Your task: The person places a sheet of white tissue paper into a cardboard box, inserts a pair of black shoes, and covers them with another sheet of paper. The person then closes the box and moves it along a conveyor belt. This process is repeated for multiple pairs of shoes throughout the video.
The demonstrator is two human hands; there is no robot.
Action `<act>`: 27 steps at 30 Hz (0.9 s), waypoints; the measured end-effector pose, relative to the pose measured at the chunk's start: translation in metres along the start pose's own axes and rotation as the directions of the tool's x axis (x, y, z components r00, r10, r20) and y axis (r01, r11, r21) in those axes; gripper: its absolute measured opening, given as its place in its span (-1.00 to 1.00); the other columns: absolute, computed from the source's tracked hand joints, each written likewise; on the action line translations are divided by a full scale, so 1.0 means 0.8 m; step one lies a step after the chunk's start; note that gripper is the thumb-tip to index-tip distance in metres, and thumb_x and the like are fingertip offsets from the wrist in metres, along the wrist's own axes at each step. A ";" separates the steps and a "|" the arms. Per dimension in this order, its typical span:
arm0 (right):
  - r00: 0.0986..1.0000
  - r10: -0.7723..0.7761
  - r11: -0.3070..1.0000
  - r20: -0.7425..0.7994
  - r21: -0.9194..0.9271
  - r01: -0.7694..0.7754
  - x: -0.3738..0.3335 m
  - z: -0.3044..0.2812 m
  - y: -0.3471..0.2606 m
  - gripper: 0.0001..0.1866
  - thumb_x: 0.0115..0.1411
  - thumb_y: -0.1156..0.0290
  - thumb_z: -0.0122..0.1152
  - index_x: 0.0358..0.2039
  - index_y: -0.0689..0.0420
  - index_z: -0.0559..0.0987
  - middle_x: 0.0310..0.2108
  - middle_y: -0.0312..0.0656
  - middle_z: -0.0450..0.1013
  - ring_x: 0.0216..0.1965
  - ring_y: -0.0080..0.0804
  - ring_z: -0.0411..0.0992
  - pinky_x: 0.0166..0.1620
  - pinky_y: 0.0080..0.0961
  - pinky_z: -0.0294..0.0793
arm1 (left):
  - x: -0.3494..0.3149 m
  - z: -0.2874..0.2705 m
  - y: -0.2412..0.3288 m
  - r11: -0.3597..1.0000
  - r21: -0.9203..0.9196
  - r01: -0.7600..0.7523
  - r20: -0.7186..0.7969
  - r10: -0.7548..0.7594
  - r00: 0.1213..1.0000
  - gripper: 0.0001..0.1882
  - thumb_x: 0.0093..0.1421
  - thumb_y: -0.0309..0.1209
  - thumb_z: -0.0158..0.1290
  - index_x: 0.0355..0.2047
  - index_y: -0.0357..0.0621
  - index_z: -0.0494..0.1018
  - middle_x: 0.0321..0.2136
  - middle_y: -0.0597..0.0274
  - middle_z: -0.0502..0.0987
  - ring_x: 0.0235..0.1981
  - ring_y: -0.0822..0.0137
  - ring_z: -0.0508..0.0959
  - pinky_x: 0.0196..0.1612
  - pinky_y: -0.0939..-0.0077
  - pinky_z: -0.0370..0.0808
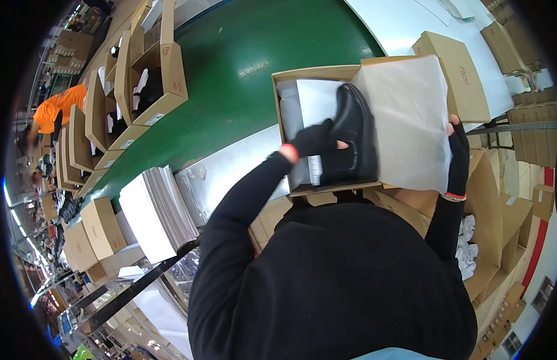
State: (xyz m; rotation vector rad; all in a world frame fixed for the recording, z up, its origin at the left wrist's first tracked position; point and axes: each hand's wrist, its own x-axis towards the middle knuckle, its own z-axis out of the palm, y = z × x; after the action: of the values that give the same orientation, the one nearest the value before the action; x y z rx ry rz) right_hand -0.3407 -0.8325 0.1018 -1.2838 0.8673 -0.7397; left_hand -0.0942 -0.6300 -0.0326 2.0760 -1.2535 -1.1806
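An open cardboard shoe box (317, 73) lies in front of me with a black leather boot (364, 135) on its side in it, toe pointing away. White paper (314, 99) lines the box left of the boot. My left hand (314, 139), in a black fingerless glove, is closed over the boot's instep, its thumb against the leather; its other fingertips are mostly hidden. A sheet of white tissue paper (407, 120) covers the raised lid on the right. My right hand (458, 150), gloved likewise, grips the outer edge of the lid, with the tissue paper beside its fingers.
A green conveyor belt (248, 54) runs behind the box, carrying several open shoe boxes (149, 84) at left. A paper stack (158, 213) stands left of me. A closed box (455, 78) sits at far right. A person in orange (62, 108) works at far left.
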 end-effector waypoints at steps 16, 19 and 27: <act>0.421 0.082 0.994 0.903 -0.107 0.036 -0.085 0.172 0.115 -0.61 0.22 0.34 0.18 0.03 0.19 0.43 -0.20 -0.16 0.50 -0.22 -0.40 0.48 -0.06 -0.42 0.43 | -0.060 -0.039 -0.034 0.697 0.717 -0.030 -0.382 0.429 0.819 -0.34 0.07 -0.08 0.14 0.14 -0.08 0.32 0.13 0.03 0.33 0.24 0.03 0.22 0.25 -0.21 -0.01; 0.337 -0.102 0.490 0.936 -0.247 0.836 -0.085 0.132 0.138 -0.63 0.23 0.33 0.14 -0.01 0.24 0.45 -0.13 0.02 0.46 -0.08 -0.16 0.45 0.03 -0.37 0.38 | -0.059 -0.038 -0.055 0.625 0.776 0.084 -0.362 0.332 0.871 -0.43 0.00 -0.06 0.16 -0.01 -0.08 0.44 0.05 0.06 0.40 0.21 0.01 0.25 0.24 -0.35 -0.11; 0.825 -0.351 0.500 0.443 -0.656 0.565 0.122 -0.041 0.066 -0.66 0.30 0.28 0.03 -0.06 0.27 0.49 -0.16 -0.11 0.52 -0.08 -0.33 0.45 0.02 -0.43 0.39 | -0.121 0.084 -0.049 0.532 0.820 -0.212 0.057 0.293 0.954 -0.76 0.00 -0.14 0.17 -0.40 0.03 0.55 -0.45 0.32 0.57 -0.28 0.19 0.52 0.24 -0.11 0.07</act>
State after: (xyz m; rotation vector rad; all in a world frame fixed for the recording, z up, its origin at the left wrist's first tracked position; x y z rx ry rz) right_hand -0.3215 -0.9249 0.0348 -2.4228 0.6198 -0.5922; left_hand -0.1529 -0.5226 -0.0539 2.3431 -2.2808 -0.3266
